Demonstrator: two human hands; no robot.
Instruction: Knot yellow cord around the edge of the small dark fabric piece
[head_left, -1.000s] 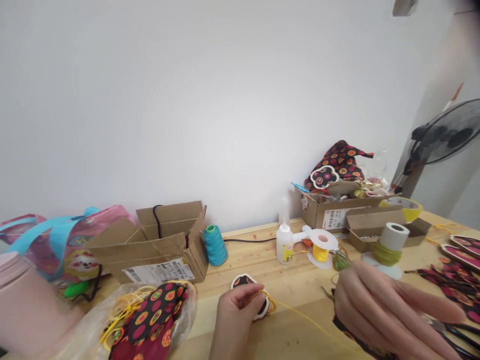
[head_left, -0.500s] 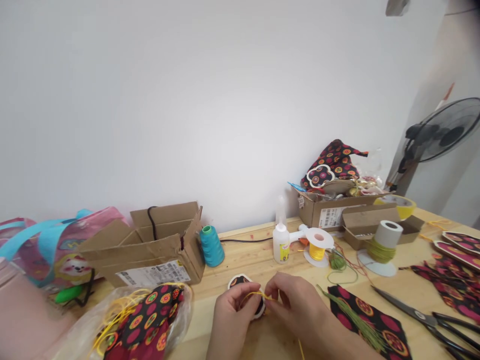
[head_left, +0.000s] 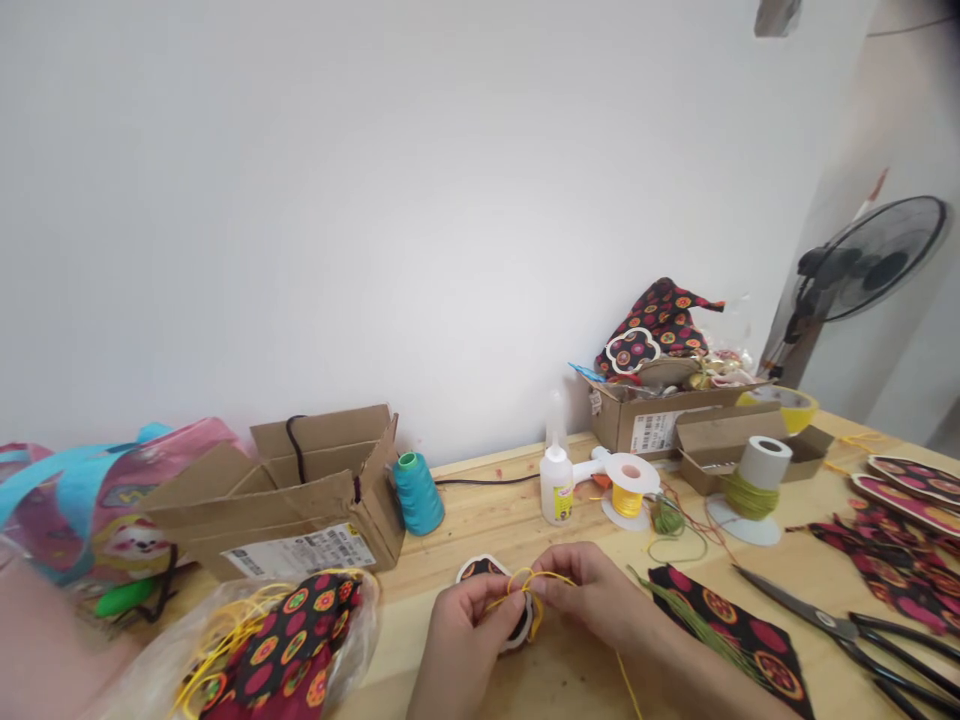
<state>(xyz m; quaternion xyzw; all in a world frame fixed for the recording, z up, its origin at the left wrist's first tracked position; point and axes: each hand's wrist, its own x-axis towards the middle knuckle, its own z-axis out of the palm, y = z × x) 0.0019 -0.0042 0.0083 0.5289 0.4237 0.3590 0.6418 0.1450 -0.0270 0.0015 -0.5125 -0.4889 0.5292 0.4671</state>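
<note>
Both hands meet low at the middle of the wooden table (head_left: 480, 525). My left hand (head_left: 459, 638) is closed, pinching a yellow cord (head_left: 529, 578) against a small black patterned piece with a white rim (head_left: 484, 570). My right hand (head_left: 596, 598) pinches the same cord from the right. The cord makes small loops between the fingers, and its tail trails down toward the bottom edge.
An open cardboard box (head_left: 300, 500), a teal thread cone (head_left: 416, 492), a glue bottle (head_left: 556, 485), yellow (head_left: 628, 490) and green (head_left: 754, 483) cord spools, and a box of fabric (head_left: 660, 400) stand behind. Scissors (head_left: 840, 630) and patterned cloth (head_left: 724, 625) lie right; a bag of fabric (head_left: 277, 645) lies left. A fan (head_left: 862, 262) stands far right.
My right hand came in from the right side of the table to the left hand and took hold of the yellow cord; loops have formed between the fingers.
</note>
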